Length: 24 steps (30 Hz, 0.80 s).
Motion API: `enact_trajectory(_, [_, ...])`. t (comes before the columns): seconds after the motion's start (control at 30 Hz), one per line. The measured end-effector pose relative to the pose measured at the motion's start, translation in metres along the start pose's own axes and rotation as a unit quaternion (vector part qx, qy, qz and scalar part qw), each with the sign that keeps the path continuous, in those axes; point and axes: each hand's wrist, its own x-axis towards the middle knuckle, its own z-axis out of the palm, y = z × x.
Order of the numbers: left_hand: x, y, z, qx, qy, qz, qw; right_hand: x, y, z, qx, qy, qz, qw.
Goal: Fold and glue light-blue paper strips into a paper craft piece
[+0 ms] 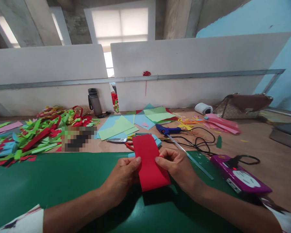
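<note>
A red paper strip [150,161] is held up over the green mat [75,174], its lower end curling toward me. My left hand [126,171] pinches its left edge with the thumb on top. On the opposite edge, my right hand [177,168] grips the same strip between thumb and bent fingers. Just behind the strip lie scissors [118,140] with red and yellow handles, partly hidden by it. A blue glue gun [168,130] with a long clear glue stick [199,165] rests beyond my right hand.
Cut paper pieces [43,136] pile up at left, near a dark bottle [94,102]. Coloured sheets [118,126] lie at the back middle. A purple power strip [240,174] with a black cord sits at right, a handbag [242,105] behind it.
</note>
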Motion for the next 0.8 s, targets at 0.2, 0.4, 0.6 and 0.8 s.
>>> enact_trajectory(0.2, [0.000, 0.002, 0.002, -0.002, 0.000, -0.002, 1.000, -0.001, -0.001, 0.000, -0.011, -0.003, -0.005, 1.000])
enact_trajectory(0.4, [0.000, 0.001, 0.001, -0.001, 0.013, -0.001, 1.000, -0.001, 0.003, -0.001, -0.023, -0.007, -0.024, 0.999])
enact_trajectory(0.6, [0.000, -0.001, 0.000, 0.018, 0.022, 0.005, 1.000, 0.001, 0.007, -0.001, -0.051, -0.002, -0.037, 0.998])
enact_trajectory(0.8, [-0.001, 0.001, 0.005, 0.053, 0.035, 0.027, 0.998, 0.000, 0.009, -0.002, -0.063, 0.006, -0.050, 0.997])
